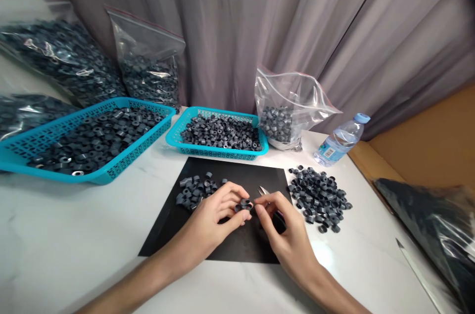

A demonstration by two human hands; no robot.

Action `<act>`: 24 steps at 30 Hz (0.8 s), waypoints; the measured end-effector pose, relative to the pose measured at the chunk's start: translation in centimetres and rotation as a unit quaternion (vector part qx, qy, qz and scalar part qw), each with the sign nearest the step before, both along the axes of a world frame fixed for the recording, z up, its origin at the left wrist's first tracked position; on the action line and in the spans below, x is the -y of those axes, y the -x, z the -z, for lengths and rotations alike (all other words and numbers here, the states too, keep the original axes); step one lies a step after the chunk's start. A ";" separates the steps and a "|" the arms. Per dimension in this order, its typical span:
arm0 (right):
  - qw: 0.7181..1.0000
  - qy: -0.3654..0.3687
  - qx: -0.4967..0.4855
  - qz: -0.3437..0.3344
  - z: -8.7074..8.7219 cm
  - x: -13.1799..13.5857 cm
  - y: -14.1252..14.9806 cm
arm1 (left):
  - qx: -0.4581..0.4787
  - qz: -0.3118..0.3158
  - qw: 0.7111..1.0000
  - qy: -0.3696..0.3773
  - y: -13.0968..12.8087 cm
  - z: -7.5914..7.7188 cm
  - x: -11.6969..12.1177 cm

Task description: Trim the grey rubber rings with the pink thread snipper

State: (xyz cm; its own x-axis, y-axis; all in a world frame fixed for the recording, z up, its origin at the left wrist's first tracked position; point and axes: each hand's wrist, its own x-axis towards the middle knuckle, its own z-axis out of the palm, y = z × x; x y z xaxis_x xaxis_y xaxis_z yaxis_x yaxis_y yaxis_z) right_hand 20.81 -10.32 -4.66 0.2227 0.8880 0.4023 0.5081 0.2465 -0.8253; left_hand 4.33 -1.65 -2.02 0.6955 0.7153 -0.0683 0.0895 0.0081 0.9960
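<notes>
Grey rings (244, 204) held in left hand (218, 210), between thumb and fingers; right hand (291, 229) just beside, grip unclear

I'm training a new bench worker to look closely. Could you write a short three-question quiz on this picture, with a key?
1. Multiple choice. What does the left hand hold?
A) a water bottle
B) small dark rings
C) a zip bag

2. True or false: both turquoise baskets hold many dark pieces.

3. Fill in the blank: to the right of the black mat, a loose pile of dark rings lies on the ____ tabletop.

Key:
1. B, held in the fingers.
2. True.
3. White.
</notes>
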 end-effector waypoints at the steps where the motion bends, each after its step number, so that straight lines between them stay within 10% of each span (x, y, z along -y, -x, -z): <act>1: 1.000 -0.006 -0.006 -0.002 -0.1 0.1 0.0 | 0.000 0.002 1.000 0.002 0.0 0.0 0.0; 24: 0.999 -0.025 0.034 -0.025 0.2 0.1 -0.2 | 0.029 -0.003 0.991 0.129 0.2 -1.7 0.3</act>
